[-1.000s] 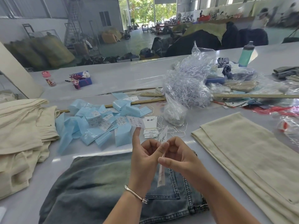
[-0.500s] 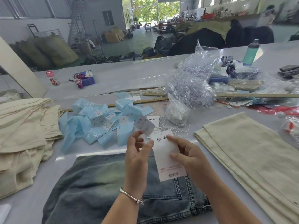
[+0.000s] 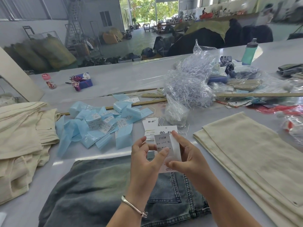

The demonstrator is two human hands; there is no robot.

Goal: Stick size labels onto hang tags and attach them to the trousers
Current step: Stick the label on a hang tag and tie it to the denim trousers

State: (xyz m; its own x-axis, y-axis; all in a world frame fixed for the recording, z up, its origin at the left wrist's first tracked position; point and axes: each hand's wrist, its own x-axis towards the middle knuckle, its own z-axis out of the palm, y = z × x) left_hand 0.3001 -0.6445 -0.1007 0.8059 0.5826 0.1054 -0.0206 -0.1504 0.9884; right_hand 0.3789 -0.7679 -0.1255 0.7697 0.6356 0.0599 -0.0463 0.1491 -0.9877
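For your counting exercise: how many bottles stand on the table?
2: a green bottle at far right, a small red-capped bottle at far left. Others may hide under the plastic bags.

Warehouse interior, daylight from an open doorway (image 3: 154,12) at the far end.
Grey walls (image 3: 49,13), one window (image 3: 105,18), greenish concrete floor (image 3: 141,38). Stuffed sacks (image 3: 49,53) against left wall. Long grey worktable (image 3: 114,79) across foreground.
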